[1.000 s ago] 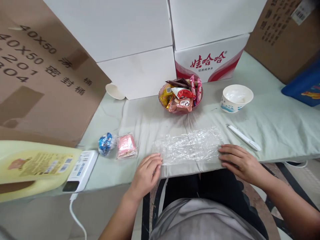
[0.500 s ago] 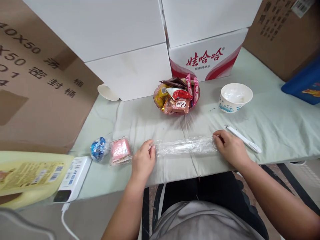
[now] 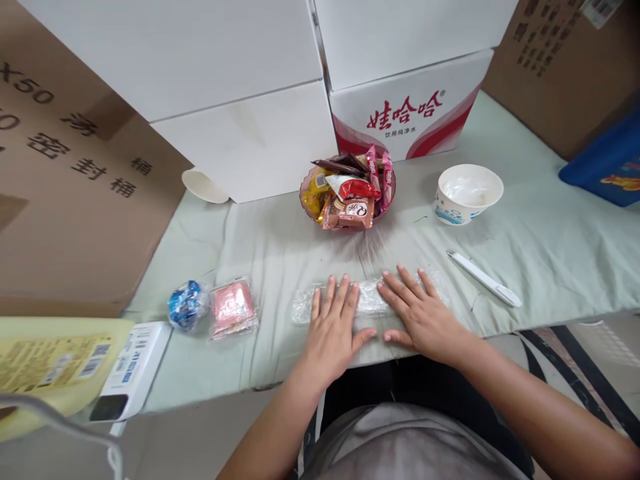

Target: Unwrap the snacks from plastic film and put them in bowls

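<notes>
A folded strip of clear plastic film point(image 3: 367, 298) lies on the pale green cloth of the table point(image 3: 280, 253), near its front edge. My left hand point(image 3: 334, 327) lies flat on the strip's left half with the fingers stretched out. Beside it my right hand point(image 3: 417, 313) lies flat on the right half, fingers spread. Both palms press the film against the cloth, and the thumbs nearly meet between them. Only the strip's left end and a short stretch between the hands show.
A pink glass bowl of wrapped snacks point(image 3: 347, 190) stands behind the film, a white paper bowl point(image 3: 469, 193) to its right, a white pen-like tool point(image 3: 483, 277) nearer. At left lie a blue wrapped ball point(image 3: 184, 305), a pink packet point(image 3: 233, 309) and a white device point(image 3: 131, 370). Cardboard boxes point(image 3: 240, 87) wall the back.
The film went from a spread sheet to a narrow folded strip. Both hands left its ends, moved inward and now lie flat on top of it.
</notes>
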